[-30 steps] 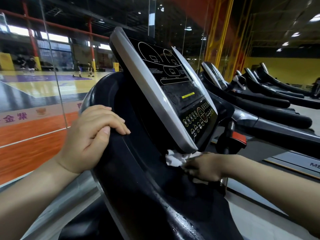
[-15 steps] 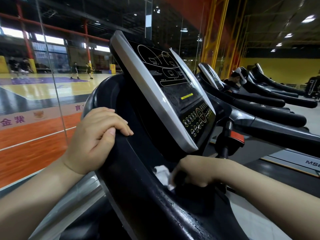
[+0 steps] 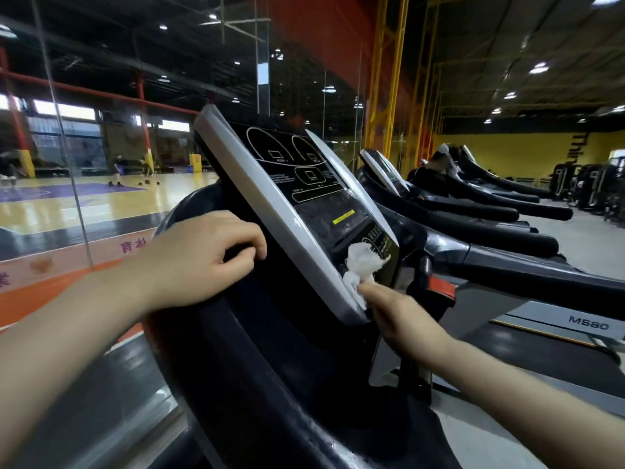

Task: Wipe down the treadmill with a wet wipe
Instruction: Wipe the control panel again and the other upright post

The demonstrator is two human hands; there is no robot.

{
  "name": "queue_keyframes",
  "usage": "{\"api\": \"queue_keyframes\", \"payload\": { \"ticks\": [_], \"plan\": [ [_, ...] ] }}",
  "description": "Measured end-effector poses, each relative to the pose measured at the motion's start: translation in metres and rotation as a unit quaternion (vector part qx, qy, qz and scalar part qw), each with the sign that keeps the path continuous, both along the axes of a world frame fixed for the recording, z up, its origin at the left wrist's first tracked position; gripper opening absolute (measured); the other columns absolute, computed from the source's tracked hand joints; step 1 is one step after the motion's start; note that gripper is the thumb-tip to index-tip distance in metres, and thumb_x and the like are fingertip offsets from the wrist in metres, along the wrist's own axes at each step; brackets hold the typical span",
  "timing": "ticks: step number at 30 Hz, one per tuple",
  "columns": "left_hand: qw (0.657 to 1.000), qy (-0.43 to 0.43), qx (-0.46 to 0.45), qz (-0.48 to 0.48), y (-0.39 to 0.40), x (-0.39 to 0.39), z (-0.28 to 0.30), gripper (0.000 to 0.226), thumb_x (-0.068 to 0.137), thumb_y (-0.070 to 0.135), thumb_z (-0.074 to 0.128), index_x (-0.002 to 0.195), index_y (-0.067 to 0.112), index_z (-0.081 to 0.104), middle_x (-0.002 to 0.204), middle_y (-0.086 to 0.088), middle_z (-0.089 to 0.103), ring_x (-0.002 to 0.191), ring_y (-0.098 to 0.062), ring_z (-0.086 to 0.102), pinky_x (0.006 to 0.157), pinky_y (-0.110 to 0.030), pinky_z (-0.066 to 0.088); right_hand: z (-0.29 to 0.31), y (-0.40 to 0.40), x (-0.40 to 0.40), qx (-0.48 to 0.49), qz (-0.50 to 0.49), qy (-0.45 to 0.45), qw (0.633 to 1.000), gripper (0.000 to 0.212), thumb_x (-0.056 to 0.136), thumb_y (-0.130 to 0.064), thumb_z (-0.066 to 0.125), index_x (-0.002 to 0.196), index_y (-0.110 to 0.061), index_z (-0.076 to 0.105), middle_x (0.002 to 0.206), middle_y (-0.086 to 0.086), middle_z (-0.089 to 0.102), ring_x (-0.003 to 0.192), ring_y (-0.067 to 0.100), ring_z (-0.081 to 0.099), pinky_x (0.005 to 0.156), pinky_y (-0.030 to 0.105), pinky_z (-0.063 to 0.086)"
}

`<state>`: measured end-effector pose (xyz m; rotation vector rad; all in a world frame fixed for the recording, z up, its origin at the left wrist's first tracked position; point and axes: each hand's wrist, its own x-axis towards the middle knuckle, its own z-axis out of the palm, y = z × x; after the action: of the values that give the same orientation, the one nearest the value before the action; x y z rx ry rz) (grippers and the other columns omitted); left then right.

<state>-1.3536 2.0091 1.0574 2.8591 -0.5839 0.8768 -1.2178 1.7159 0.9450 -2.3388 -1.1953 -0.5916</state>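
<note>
Treadmill fills the middle of the head view, its thick black handlebar curving from 6 o'clock up toward 10 o'clock, with the grey-framed console tilted above it at the centre. Left hand, coming in from 8 o'clock, grips the top of the black bar, fingers curled over its far side and thumb tucked below them. Right hand reaches in from 4 o'clock and holds the wet wipe, a crumpled white wad, against the lower corner of the console; the wad lies over the edge of the button panel and the grey frame there. Thumb and part of the palm show, while the fingers behind the wipe are hidden, so how they close on it is not clear beyond that they pinch it. A small yellow label sits on the dark console face just above the wipe, toward 11 o'clock of it. A red tab shows on the post just at 3 o'clock of the right hand. More treadmills stand in a row running off toward 2 o'clock, one marked M580. Glass panes at 10 o'clock separate the machines from a basketball court, where a few distant figures are too small to make out.
</note>
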Motion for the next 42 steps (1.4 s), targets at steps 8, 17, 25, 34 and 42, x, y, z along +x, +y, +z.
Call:
{"api": "queue_keyframes", "payload": {
  "ticks": [8,17,25,34,42],
  "plan": [
    [0.990,-0.068,0.073,0.097,0.036,0.068,0.049,0.060,0.080,0.043,0.033,0.133,0.021,0.054,0.148,-0.001,0.048,0.140,-0.024,0.038,0.114,-0.050,0.031,0.028,0.016,0.064,-0.020,-0.152,-0.003,0.988,0.016,0.090,-0.001,0.050,0.080,-0.012,0.056,0.093,0.004,0.052,0.082,0.028,0.058,0.065,0.029,0.040],
    [0.990,-0.061,-0.110,0.057,0.046,0.078,0.043,0.068,0.078,0.045,0.038,0.141,0.022,0.049,0.157,0.007,0.033,0.145,-0.017,0.027,0.113,-0.025,0.014,0.022,0.017,0.048,0.032,-0.091,-0.034,0.995,0.031,0.087,-0.011,0.045,0.116,-0.015,0.057,0.097,-0.004,0.054,0.083,0.024,0.062,0.070,0.021,0.041],
    [0.994,-0.044,-0.061,0.074,0.048,0.079,0.039,0.083,0.076,0.057,0.027,0.154,0.028,0.029,0.162,0.014,0.016,0.149,-0.011,0.011,0.115,-0.021,0.002,0.021,0.031,0.048,0.120,0.050,-0.021,0.991,0.026,0.085,-0.003,0.063,0.108,-0.010,0.071,0.112,0.002,0.061,0.104,0.003,0.057,0.090,0.006,0.039],
    [0.990,-0.030,-0.118,0.067,0.048,0.076,0.039,0.078,0.073,0.055,0.029,0.150,0.040,0.030,0.155,0.031,0.013,0.146,-0.001,0.012,0.115,-0.027,0.009,0.029,0.048,0.022,0.157,0.095,-0.005,0.983,0.029,0.092,-0.010,0.054,0.116,-0.017,0.068,0.119,-0.010,0.067,0.115,0.005,0.060,0.096,0.016,0.044],
    [0.986,0.000,-0.158,0.055,0.044,0.069,0.041,0.073,0.076,0.029,0.039,0.147,0.046,0.030,0.150,0.040,0.012,0.138,0.020,0.004,0.114,-0.021,0.009,0.093,0.108,0.094,0.129,-0.049,0.026,0.990,0.019,0.087,0.003,0.047,0.083,-0.014,0.055,0.079,0.001,0.059,0.070,0.021,0.051,0.065,0.030,0.036]
  ]
}}
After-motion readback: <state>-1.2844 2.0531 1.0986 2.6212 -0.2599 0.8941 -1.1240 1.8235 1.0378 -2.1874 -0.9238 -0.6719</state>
